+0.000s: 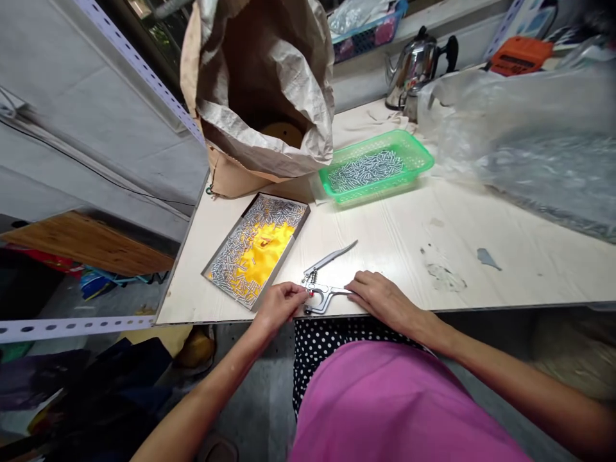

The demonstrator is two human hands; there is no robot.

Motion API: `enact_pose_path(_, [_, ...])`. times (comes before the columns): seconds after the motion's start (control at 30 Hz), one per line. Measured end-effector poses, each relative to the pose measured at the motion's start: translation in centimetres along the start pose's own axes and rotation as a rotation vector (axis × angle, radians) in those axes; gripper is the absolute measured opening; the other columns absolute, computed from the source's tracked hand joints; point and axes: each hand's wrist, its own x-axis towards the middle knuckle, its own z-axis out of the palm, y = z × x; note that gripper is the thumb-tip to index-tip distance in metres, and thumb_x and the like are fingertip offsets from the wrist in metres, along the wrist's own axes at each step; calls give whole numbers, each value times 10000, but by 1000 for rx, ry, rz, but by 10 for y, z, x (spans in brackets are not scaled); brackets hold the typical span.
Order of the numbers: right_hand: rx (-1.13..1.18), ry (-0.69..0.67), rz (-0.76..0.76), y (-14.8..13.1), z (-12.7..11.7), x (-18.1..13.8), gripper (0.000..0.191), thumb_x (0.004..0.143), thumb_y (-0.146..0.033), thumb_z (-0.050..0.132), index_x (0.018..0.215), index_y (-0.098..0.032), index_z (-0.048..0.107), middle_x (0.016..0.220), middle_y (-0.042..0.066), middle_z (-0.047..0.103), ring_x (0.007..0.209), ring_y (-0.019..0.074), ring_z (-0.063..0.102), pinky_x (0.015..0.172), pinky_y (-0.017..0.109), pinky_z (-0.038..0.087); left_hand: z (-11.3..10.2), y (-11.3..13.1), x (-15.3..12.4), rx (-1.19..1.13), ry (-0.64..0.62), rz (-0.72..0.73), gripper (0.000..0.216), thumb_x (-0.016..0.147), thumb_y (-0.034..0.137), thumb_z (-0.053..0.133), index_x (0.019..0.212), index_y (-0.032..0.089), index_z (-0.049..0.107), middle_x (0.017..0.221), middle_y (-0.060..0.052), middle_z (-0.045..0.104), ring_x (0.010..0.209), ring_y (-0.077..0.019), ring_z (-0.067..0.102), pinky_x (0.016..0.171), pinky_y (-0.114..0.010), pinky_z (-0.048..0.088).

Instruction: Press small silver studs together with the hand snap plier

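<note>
A pair of silver snap-fastener pliers [328, 294] lies near the table's front edge, its upper handle raised and a spring by the pivot. My right hand [385, 298] is closed on the end of the lower handle, resting on the tabletop. My left hand [280, 303] is at the jaw end, thumb and forefinger pinched together; what they hold, if anything, is too small to make out. Just beyond my left hand lies a shallow tray [230, 239] with many small silver metal pieces around a bright yellow patch.
Behind the tray stands a large open paper sack [269, 168]. A green plastic basket [423, 154] holds more small metal pieces. At the right is a clear plastic bag [543, 154] of metal parts. A steel kettle [409, 67] and an orange box [522, 55] stand at the back.
</note>
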Motion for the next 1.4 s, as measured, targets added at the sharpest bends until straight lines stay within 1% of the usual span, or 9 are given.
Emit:
enact_pose_path(0.1, [-31,8,-2,0,1,-1,146,956,-218,520,908,-157,644,879,67,598,793,189,545,710,317,375,11,-4,2,-34,-18,-97,395,662,503,738,750,133,631,494,68,479,400,-44,343,376,-177,232])
enact_pose_path(0.2, [-45,29,5,-1,2,-2,138,953,-218,529,883,-163,634,873,60,593,797,189,534,713,314,359,10,-4,6,14,-25,-174,396,656,497,756,735,132,624,478,74,462,396,-39,330,382,-184,216])
enact_pose_path(0.33, [-50,50,15,-2,3,-2,133,949,-215,538,864,-161,626,875,58,591,796,187,526,718,313,346,9,-2,9,38,-43,-219,387,658,490,759,717,141,603,447,88,434,386,-38,315,387,-193,200])
enact_pose_path(0.6, [-64,55,24,-1,5,-1,147,953,-218,536,842,-161,613,861,49,583,782,178,504,707,312,323,0,-2,23,88,-278,-247,380,621,489,728,571,165,536,407,76,434,354,-39,294,370,-206,176])
enact_pose_path(0.7, [-84,71,10,-1,6,-1,143,952,-215,538,834,-170,605,852,44,586,776,179,493,692,317,310,-4,-2,26,125,-320,-261,388,616,497,729,574,166,533,437,70,462,362,-40,328,374,-201,199])
enact_pose_path(0.8, [-102,104,-4,-2,8,-2,154,955,-195,523,820,-175,596,832,39,591,760,179,479,674,321,297,-4,-1,25,149,-318,-276,383,622,496,730,595,165,540,458,67,479,371,-43,356,373,-195,218])
enact_pose_path(1.0, [-169,173,-20,-5,13,-4,170,948,-136,493,808,-177,582,810,39,591,748,187,459,685,333,293,1,1,21,146,-250,-306,319,653,444,715,646,167,558,466,76,483,368,-46,382,367,-181,253])
enact_pose_path(1.2, [-156,125,-51,-3,9,-3,178,946,-98,458,835,-188,564,845,35,595,769,187,455,693,333,277,1,9,28,279,-280,-311,263,698,362,669,580,167,537,422,70,465,362,-53,390,375,-180,261])
enact_pose_path(1.4, [-166,138,-36,-3,10,-3,181,959,-123,457,829,-187,565,839,34,596,768,185,456,693,336,278,1,15,32,445,-286,-280,219,696,306,643,558,171,540,403,64,468,369,-74,426,388,-193,299])
